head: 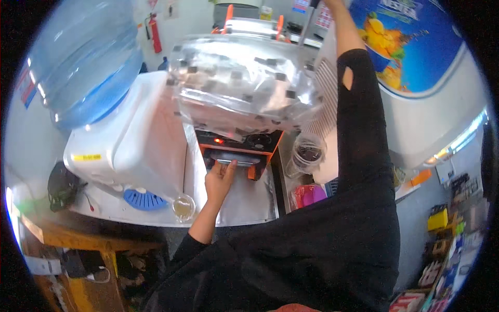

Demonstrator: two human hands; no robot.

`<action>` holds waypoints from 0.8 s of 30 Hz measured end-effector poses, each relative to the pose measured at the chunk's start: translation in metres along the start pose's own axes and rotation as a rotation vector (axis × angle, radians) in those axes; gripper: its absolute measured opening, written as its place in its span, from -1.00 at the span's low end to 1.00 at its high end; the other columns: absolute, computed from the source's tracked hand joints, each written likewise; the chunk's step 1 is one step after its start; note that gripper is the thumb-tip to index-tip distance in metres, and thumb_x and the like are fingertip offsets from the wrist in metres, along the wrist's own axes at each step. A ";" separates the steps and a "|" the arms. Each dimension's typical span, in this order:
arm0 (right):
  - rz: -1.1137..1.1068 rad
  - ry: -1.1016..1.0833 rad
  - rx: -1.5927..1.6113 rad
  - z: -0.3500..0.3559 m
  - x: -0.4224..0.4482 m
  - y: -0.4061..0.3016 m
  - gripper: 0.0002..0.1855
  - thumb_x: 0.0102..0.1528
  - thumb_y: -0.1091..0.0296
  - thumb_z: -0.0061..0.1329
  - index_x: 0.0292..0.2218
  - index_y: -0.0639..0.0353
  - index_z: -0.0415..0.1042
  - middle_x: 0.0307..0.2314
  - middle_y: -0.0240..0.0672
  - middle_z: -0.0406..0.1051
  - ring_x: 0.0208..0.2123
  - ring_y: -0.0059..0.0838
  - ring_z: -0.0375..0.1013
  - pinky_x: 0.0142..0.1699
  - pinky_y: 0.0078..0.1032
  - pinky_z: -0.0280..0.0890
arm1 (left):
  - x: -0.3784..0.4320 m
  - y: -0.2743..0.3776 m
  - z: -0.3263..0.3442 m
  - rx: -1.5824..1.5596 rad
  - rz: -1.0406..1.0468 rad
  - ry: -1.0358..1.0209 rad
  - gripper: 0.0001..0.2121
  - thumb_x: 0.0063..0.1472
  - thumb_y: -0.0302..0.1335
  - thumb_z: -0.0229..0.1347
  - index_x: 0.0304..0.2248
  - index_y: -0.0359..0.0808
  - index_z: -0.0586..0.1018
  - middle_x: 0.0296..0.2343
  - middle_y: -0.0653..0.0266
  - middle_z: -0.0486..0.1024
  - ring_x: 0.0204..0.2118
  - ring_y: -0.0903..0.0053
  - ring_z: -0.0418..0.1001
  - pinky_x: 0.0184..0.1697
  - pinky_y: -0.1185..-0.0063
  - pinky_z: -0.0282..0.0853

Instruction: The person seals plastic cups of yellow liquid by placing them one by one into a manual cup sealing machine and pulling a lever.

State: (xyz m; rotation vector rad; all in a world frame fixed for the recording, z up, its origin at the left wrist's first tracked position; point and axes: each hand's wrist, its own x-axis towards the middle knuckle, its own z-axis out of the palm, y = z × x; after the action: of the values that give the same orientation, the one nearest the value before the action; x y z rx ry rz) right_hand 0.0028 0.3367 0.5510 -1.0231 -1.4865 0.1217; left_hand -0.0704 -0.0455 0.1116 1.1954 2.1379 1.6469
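My left hand (220,177) is at the front of an orange and black tabletop machine, apparently a cup sealer (243,141), with thumb and fingers at the edge of its metal tray (237,159). A red light glows on the panel above. Clear printed plastic film (245,84) covers the machine's upper part. At the top edge, my right arm reaches up beside a metal lever (307,25) with a black handle; the right hand (331,2) is mostly cut off, so its grip is hidden. Right of the machine stand clear plastic cups (308,150).
A white water dispenser (156,132) with a large blue bottle (89,66) stands left. In front are a blue drip grate (144,199) and a cup of pale liquid (183,207). Right are red and purple packets (308,196) and a white container with a blue printed panel (413,46).
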 end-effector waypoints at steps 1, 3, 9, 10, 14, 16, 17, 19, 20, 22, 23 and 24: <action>0.060 0.081 -0.054 0.001 0.011 0.005 0.09 -0.18 -0.23 0.02 0.13 0.29 -0.20 0.06 0.25 -0.14 0.12 0.02 -0.08 0.17 -0.31 -0.09 | -0.012 0.021 -0.012 -0.060 0.091 0.108 -0.76 0.03 -0.32 0.14 -0.57 -0.34 0.46 -0.75 0.28 0.40 -0.72 0.56 0.36 -0.66 0.59 0.22; -0.208 -0.318 -0.025 0.007 -0.045 -0.023 0.01 -0.17 -0.15 0.04 0.13 0.18 -0.16 0.06 0.19 -0.11 0.11 0.01 -0.05 0.15 -0.28 -0.07 | -0.003 0.024 -0.051 -0.018 0.327 0.409 -0.80 0.02 -0.36 0.14 -0.54 -0.33 0.48 -0.67 0.23 0.46 -0.65 0.43 0.40 -0.58 0.53 0.27; -0.665 -1.446 -0.164 -0.100 -0.192 -0.092 0.20 -0.39 -0.13 0.20 0.17 -0.03 -0.18 0.09 -0.09 -0.05 0.12 -0.27 -0.02 0.14 -0.37 -0.07 | 0.052 0.038 -0.123 -0.384 0.525 0.311 -0.59 -0.02 -0.27 0.12 -0.17 -0.29 0.42 -0.29 0.09 0.45 -0.31 0.34 0.45 -0.29 0.52 0.36; -0.744 -1.465 -0.224 -0.101 -0.213 -0.101 0.23 -0.43 -0.13 0.21 0.17 -0.01 -0.18 0.08 -0.10 -0.04 0.12 -0.27 -0.02 0.15 -0.39 -0.08 | 0.058 0.070 -0.134 -0.417 0.531 0.615 -0.47 -0.03 -0.10 0.04 -0.18 -0.39 0.42 -0.26 0.03 0.41 -0.20 0.28 0.38 -0.12 0.44 0.23; -1.052 -1.270 -0.283 -0.095 -0.254 -0.097 0.21 -0.44 0.12 0.28 0.14 0.22 -0.16 -0.05 -0.12 0.15 -0.04 -0.35 0.19 0.05 -0.48 0.10 | 0.092 0.122 -0.146 -0.189 0.630 0.284 -0.38 -0.12 -0.04 0.10 -0.14 -0.34 0.34 -0.29 0.05 0.40 -0.26 0.24 0.38 -0.17 0.38 0.27; -0.944 -1.245 -0.406 -0.100 -0.267 -0.109 0.13 -0.37 0.18 0.25 0.13 0.22 -0.13 -0.05 -0.15 0.16 -0.08 -0.38 0.23 0.00 -0.48 0.15 | 0.115 0.138 -0.133 -0.089 0.545 0.111 -0.33 -0.16 0.04 0.08 -0.12 -0.26 0.34 -0.28 0.09 0.42 -0.25 0.26 0.40 -0.19 0.37 0.29; -0.871 -1.226 -0.470 -0.102 -0.270 -0.110 0.09 -0.34 0.20 0.24 0.12 0.23 -0.12 -0.05 -0.16 0.16 -0.10 -0.40 0.25 -0.02 -0.49 0.17 | 0.124 0.144 -0.124 -0.057 0.512 0.047 -0.31 -0.18 0.08 0.08 -0.11 -0.22 0.34 -0.27 0.11 0.43 -0.25 0.27 0.41 -0.20 0.36 0.31; -0.775 -1.296 -0.457 -0.104 -0.275 -0.113 0.01 -0.31 0.32 0.22 0.09 0.29 -0.09 -0.10 -0.17 0.20 -0.16 -0.44 0.30 -0.08 -0.51 0.22 | 0.133 0.148 -0.116 -0.045 0.487 0.006 -0.27 -0.22 0.16 0.06 -0.08 -0.13 0.33 -0.27 0.15 0.44 -0.24 0.29 0.43 -0.21 0.35 0.33; -0.732 -1.334 -0.441 -0.101 -0.279 -0.115 -0.03 -0.29 0.37 0.21 0.08 0.32 -0.07 -0.12 -0.17 0.23 -0.18 -0.46 0.32 -0.10 -0.53 0.24 | 0.138 0.144 -0.117 -0.041 0.485 0.016 -0.24 -0.24 0.20 0.06 -0.07 -0.09 0.33 -0.26 0.17 0.45 -0.24 0.30 0.44 -0.22 0.35 0.34; -0.856 -1.253 -0.360 -0.102 -0.286 -0.114 -0.05 -0.35 0.31 0.24 0.03 0.28 0.01 -0.16 -0.20 0.26 -0.18 -0.44 0.31 -0.12 -0.53 0.25 | 0.140 0.143 -0.115 -0.042 0.517 0.061 -0.22 -0.25 0.24 0.05 -0.06 -0.05 0.33 -0.25 0.19 0.46 -0.23 0.30 0.44 -0.22 0.34 0.35; -0.877 -1.226 -0.338 -0.104 -0.289 -0.113 -0.06 -0.36 0.29 0.25 0.02 0.27 0.04 -0.18 -0.20 0.26 -0.19 -0.44 0.31 -0.12 -0.53 0.25 | 0.142 0.141 -0.113 -0.038 0.541 0.091 -0.23 -0.25 0.24 0.04 -0.06 -0.06 0.34 -0.25 0.19 0.45 -0.22 0.30 0.44 -0.21 0.34 0.34; -0.900 -1.202 -0.309 -0.103 -0.293 -0.113 -0.06 -0.37 0.27 0.26 0.01 0.26 0.06 -0.19 -0.21 0.27 -0.19 -0.44 0.31 -0.12 -0.52 0.25 | 0.143 0.138 -0.111 -0.027 0.561 0.123 -0.23 -0.24 0.24 0.04 -0.07 -0.06 0.34 -0.24 0.19 0.45 -0.22 0.29 0.43 -0.20 0.34 0.33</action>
State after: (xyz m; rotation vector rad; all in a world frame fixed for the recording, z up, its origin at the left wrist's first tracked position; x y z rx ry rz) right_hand -0.0144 0.0322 0.4242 -0.3487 -3.0092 -0.1892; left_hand -0.1638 -0.0202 0.3173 1.8527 1.9439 1.9930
